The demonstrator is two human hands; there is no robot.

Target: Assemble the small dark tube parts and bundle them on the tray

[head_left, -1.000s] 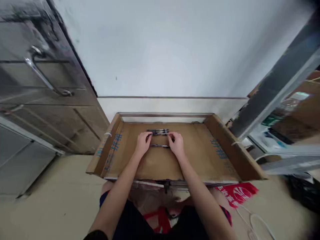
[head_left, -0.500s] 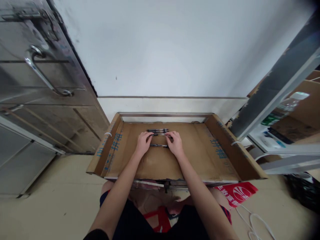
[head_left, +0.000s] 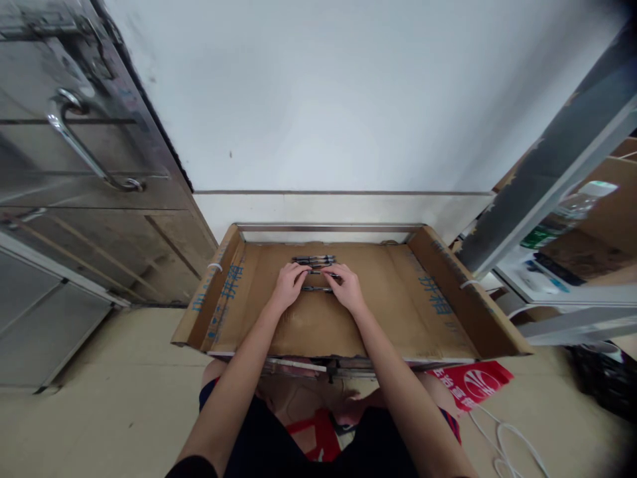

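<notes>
My left hand [head_left: 288, 284] and my right hand [head_left: 347, 287] meet over the cardboard with fingers pinched, their tips a short gap apart. A dark pen [head_left: 316, 272] runs between them, held from both sides; the fingers cover much of it. Just beyond the fingertips several black-and-clear pens [head_left: 313, 258] lie side by side, crosswise to me. Nearer to my body, another pen [head_left: 317, 289] rests on the cardboard between the two hands, its right end close to the right fingers.
A shallow cardboard tray [head_left: 378, 325] with raised side walls holds the pens. Behind it stands a white wall [head_left: 318, 119]. At left is a metal door with a handle [head_left: 94, 153]. On the right, a shelf carries a plastic bottle [head_left: 567, 216].
Both hands have drawn closer together, and their fingertips now lie nearer the middle of the pen. The row of pens and the nearer pen stay about where they were.
</notes>
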